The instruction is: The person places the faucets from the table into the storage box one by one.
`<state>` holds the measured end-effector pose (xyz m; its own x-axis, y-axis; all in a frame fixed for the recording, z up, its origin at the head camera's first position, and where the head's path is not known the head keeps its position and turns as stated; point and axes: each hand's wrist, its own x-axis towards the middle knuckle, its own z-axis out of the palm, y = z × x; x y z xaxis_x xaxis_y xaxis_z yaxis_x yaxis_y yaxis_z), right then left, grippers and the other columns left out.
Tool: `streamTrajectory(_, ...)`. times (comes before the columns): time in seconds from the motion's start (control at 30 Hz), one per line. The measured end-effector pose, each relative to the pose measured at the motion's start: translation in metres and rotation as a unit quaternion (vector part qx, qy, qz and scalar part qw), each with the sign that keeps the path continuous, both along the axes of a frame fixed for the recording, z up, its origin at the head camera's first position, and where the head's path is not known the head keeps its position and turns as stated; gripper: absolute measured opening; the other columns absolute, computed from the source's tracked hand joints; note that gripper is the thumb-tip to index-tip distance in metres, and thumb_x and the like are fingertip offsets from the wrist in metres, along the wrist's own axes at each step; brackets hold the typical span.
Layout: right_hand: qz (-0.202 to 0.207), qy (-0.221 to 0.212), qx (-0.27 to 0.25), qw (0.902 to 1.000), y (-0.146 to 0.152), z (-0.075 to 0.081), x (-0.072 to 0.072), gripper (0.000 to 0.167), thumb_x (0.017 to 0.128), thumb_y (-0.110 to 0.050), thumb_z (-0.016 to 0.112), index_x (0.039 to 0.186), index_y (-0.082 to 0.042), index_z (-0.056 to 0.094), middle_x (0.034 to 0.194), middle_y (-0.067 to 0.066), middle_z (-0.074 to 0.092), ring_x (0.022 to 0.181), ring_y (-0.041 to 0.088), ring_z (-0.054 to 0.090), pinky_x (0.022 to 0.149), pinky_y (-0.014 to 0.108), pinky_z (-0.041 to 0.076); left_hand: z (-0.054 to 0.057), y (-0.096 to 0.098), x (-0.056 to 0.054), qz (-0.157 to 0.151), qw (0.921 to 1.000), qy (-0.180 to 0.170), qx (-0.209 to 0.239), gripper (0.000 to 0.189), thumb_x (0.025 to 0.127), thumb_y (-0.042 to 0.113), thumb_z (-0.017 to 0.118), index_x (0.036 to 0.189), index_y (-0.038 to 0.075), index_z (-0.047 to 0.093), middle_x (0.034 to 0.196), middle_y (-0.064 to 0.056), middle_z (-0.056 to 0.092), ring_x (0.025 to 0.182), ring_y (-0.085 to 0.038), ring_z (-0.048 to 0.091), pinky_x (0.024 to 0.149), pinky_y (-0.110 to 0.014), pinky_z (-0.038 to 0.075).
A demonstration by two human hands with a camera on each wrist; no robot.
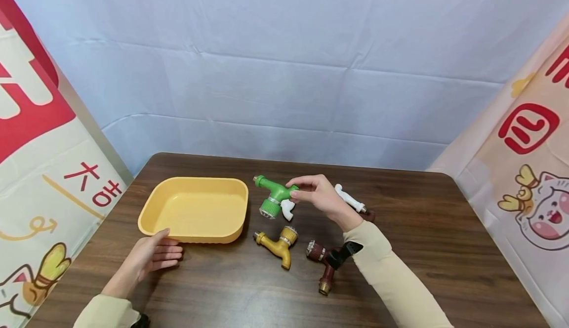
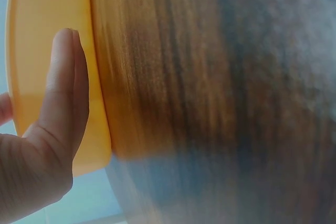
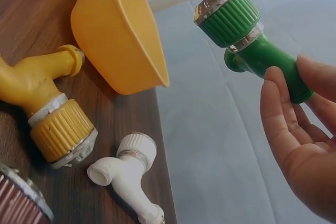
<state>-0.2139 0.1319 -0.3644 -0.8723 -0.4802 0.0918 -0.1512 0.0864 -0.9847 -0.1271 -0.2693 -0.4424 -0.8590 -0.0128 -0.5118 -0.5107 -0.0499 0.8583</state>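
Note:
My right hand (image 1: 321, 195) holds a green tap (image 3: 270, 59) by its spout end between thumb and fingers, raised above the table. In the head view it partly covers a white tap (image 3: 128, 174). A yellow tap (image 1: 277, 245) lies nearer me, and a dark red tap (image 1: 326, 268) lies beneath my right wrist, partly hidden. My left hand (image 1: 151, 256) grips the near left side of a yellow tray (image 1: 242, 204), thumb on the rim and fingers nearly straight along the outer wall (image 2: 97, 124).
Beyond my right wrist lies another white tap (image 1: 351, 198), with a dark red piece (image 1: 369, 215) beside its metal end. The wooden table (image 1: 413, 249) ends at a pale cloth backdrop (image 1: 284, 71). Printed banners (image 1: 542, 170) hang at both sides.

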Motion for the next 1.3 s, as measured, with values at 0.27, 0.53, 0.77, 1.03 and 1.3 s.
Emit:
streamTrajectory(0.27, 0.014, 0.016, 0.016, 0.9997, -0.012, -0.001, -0.008, 0.024, 0.085, -0.001, 0.061, 0.108, 0.006, 0.061, 0.085, 0.009, 0.065, 0.076, 0.026, 0.062, 0.068, 0.038, 0.053, 0.002, 0.001, 0.001, -0.004, 1.0000, 0.005, -0.001, 0.050, 0.096, 0.034, 0.042, 0.104, -0.014, 0.053, 0.080, -0.010, 0.067, 0.074, -0.022, 0.066, 0.070, -0.039, 0.054)
streamTrajectory(0.53, 0.025, 0.013, 0.016, 0.9995, -0.024, 0.000, -0.013, 0.026, 0.085, -0.001, 0.061, 0.109, 0.009, 0.060, 0.091, 0.016, 0.063, 0.074, 0.016, 0.062, 0.072, 0.040, 0.053, 0.003, 0.001, 0.002, -0.005, 1.0000, 0.003, -0.002, 0.051, 0.096, 0.035, 0.041, 0.105, -0.014, 0.053, 0.081, -0.010, 0.067, 0.074, -0.022, 0.066, 0.070, -0.039, 0.054)
streamTrajectory(0.77, 0.015, 0.003, 0.030, 0.9994, -0.034, 0.002, -0.018, 0.023, 0.085, -0.004, 0.061, 0.108, 0.002, 0.063, 0.089, 0.016, 0.064, 0.071, 0.019, 0.062, 0.062, 0.034, 0.051, 0.005, 0.002, 0.002, -0.007, 1.0000, 0.002, 0.000, 0.051, 0.096, 0.035, 0.042, 0.105, -0.014, 0.054, 0.081, -0.010, 0.067, 0.075, -0.022, 0.066, 0.070, -0.038, 0.054)
streamTrajectory(1.03, 0.036, -0.005, 0.014, 0.9993, -0.050, 0.002, -0.024, 0.025, 0.086, 0.000, 0.060, 0.110, 0.007, 0.060, 0.098, 0.022, 0.060, 0.077, 0.022, 0.065, 0.073, 0.039, 0.053, 0.005, 0.001, 0.003, -0.002, 1.0000, 0.003, 0.001, 0.051, 0.095, 0.035, 0.042, 0.105, -0.014, 0.052, 0.080, -0.011, 0.066, 0.075, -0.023, 0.066, 0.071, -0.039, 0.054)
streamTrajectory(1.3, 0.030, -0.010, 0.035, 0.9989, -0.065, 0.007, -0.025, 0.026, 0.085, -0.002, 0.062, 0.109, 0.006, 0.061, 0.091, 0.017, 0.063, 0.077, 0.029, 0.063, 0.069, 0.034, 0.054, 0.005, 0.000, 0.005, 0.001, 1.0000, 0.004, 0.000, 0.050, 0.096, 0.034, 0.041, 0.105, -0.014, 0.052, 0.079, -0.011, 0.066, 0.074, -0.022, 0.066, 0.071, -0.039, 0.054)
